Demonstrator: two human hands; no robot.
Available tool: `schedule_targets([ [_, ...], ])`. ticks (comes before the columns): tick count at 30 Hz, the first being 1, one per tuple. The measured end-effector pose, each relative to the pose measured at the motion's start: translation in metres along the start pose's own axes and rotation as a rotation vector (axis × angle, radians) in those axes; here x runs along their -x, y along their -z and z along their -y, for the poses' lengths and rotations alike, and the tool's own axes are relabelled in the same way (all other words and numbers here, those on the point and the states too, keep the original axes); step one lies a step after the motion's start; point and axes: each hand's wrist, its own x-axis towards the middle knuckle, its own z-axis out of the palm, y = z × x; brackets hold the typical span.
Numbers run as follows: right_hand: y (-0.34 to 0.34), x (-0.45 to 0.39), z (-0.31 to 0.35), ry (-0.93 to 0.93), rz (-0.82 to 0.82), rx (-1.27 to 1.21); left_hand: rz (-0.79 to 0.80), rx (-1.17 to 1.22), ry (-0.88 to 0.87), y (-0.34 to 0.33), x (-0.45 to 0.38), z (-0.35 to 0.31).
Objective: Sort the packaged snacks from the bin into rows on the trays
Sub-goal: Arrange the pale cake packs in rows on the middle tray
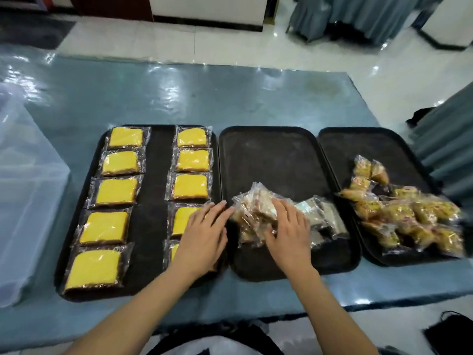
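Left hand: the left hand [203,233] lies flat with fingers straight and spread, over the near end of the left tray's right row, its fingertips reaching the edge of the middle heap; it grips nothing.
Right hand: the right hand [289,226] rests on top of the heap with fingers slightly bent; whether it pinches a wrapper cannot be told.
Task's thing: a heap of clear-wrapped brown snack packets [253,219] lies on the near part of the middle tray [271,155], with a few grey-green packets [320,213] touching its right side.
Done so far: the left tray [156,201] holds two rows of yellow cake slices [116,190] running near to far.
Waiting: a loose pile of golden cone-shaped snacks [409,216] sits on the right tray [378,149].
Bin: a clear plastic bin [23,196] stands at the far left.
Heading: the heap has no common direction; packets lie crossed and overlapping, so no single long axis can be read. The cake slices set the pattern, their long sides running left to right.
Risk one: slick wrappers may slide, so a pull on one packet could drag its neighbours off the tray's near rim.
Risk two: the left hand could nudge the two nearest cake slices out of line.
Risk three: brown and grey-green packets may get mixed in one row.
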Motion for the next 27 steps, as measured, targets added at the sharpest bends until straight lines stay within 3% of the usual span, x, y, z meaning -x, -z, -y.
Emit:
schedule_targets([
  [6,-0.01,-0.026,-0.059,0.191,0.27,0.095,0.18,-0.075,0.024,-0.033,-0.05,-0.064],
  [10,-0.002,-0.047,-0.079,0.259,0.17,-0.097,0.113,0.021,0.155,-0.038,-0.054,-0.081],
  [14,0.02,-0.09,-0.096,0.029,0.231,-0.708,-0.056,0.15,0.269,-0.026,-0.072,-0.095],
  [16,0.018,-0.121,-0.102,-0.065,0.26,-0.846,-0.072,0.148,0.297,-0.024,-0.084,-0.095],
  [22,-0.015,-0.169,-0.102,-0.129,0.511,-0.7,0.334,-0.032,0.244,-0.047,-0.106,-0.081],
  [27,-0.021,-0.163,-0.106,-0.279,0.562,-0.655,0.318,-0.061,0.237,-0.057,-0.101,-0.074],
])
